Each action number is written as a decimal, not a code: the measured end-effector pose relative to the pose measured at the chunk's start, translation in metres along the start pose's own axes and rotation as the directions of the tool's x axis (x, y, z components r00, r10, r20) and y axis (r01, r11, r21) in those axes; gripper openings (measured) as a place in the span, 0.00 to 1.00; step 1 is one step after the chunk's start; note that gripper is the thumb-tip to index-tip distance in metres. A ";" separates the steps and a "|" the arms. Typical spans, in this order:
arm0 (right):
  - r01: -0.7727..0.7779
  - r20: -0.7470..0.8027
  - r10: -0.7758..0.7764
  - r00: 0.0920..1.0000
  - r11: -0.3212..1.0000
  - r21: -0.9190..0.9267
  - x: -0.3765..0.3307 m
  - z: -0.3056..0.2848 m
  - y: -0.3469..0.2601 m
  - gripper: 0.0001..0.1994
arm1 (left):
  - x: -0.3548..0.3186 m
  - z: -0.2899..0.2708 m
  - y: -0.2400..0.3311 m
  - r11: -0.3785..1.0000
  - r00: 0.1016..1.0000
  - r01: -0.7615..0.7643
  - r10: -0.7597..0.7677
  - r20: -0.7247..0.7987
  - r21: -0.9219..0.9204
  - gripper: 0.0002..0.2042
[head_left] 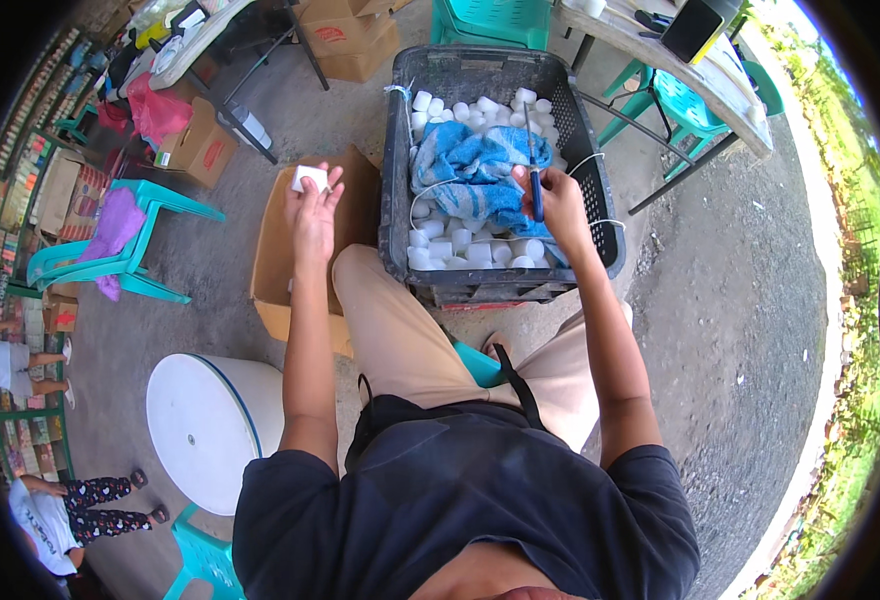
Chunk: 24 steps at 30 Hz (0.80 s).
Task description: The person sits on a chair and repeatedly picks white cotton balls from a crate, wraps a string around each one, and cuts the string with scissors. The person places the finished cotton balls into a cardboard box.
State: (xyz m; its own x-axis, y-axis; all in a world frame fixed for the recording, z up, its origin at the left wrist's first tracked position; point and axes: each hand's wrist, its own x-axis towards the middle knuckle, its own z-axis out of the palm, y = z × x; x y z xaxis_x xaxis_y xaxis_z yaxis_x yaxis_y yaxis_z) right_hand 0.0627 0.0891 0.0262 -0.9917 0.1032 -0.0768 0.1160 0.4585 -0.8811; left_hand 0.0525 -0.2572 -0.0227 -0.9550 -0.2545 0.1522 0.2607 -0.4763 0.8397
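The left hand (313,218), at 10 o'clock from the view's centre, held one white block (310,179) at its fingertips, palm turned up. The right hand (562,208), between 1 and 2 o'clock, was closed around the blue handle of one slender tool (537,200), its grey end pointing to 12; knife or scissors could not be told at this scale. The step in hand was judged to be work on that single block, tool and block being well apart. The next move called for a steady pinch and care with the tool.

Count: one black crate (397,190) at 1 o'clock; one blue cloth (475,150) inside it; one cardboard box (273,312) near 10. White pieces (480,250) in the crate overlapped, preventing a count.
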 end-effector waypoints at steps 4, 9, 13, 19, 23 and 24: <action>-0.026 -0.125 -0.078 0.989 0.742 -0.670 0.050 -0.031 0.079 0.23 | 0.012 -0.146 -0.086 0.731 0.823 0.450 -0.116 -0.556 0.513 0.11; 0.131 -0.108 -0.343 0.933 0.603 -0.787 0.076 0.001 0.083 0.13 | -0.059 -0.256 -0.109 0.275 0.722 0.692 -0.272 -0.636 0.667 0.11; -0.156 -0.038 0.171 0.984 0.752 -0.640 0.112 0.020 0.048 0.28 | -0.039 -0.247 -0.097 -0.015 0.794 0.599 -0.122 -0.596 0.801 0.15; -0.109 -0.135 0.049 0.990 0.869 -0.483 0.158 0.025 0.094 0.22 | 0.099 -0.046 -0.063 0.569 0.977 -0.094 0.212 -0.035 0.817 0.14; -0.167 0.231 -0.113 0.966 0.410 0.897 0.148 0.006 0.050 0.05 | 0.133 0.072 -0.063 0.625 0.965 -0.261 0.200 0.173 0.736 0.08; -0.217 0.239 -0.324 0.916 0.102 0.971 0.146 -0.010 0.050 0.06 | 0.140 0.101 -0.070 0.640 0.965 -0.261 0.158 0.209 0.723 0.07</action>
State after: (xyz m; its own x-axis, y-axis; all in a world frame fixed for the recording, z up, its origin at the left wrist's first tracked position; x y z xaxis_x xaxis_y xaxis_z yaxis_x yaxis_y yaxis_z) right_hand -0.0757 0.1362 -0.0247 -0.9588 -0.2648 0.1033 0.1733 -0.8326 -0.5260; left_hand -0.1139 -0.1745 -0.0077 -0.9099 -0.1453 0.3886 0.3142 0.3704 0.8741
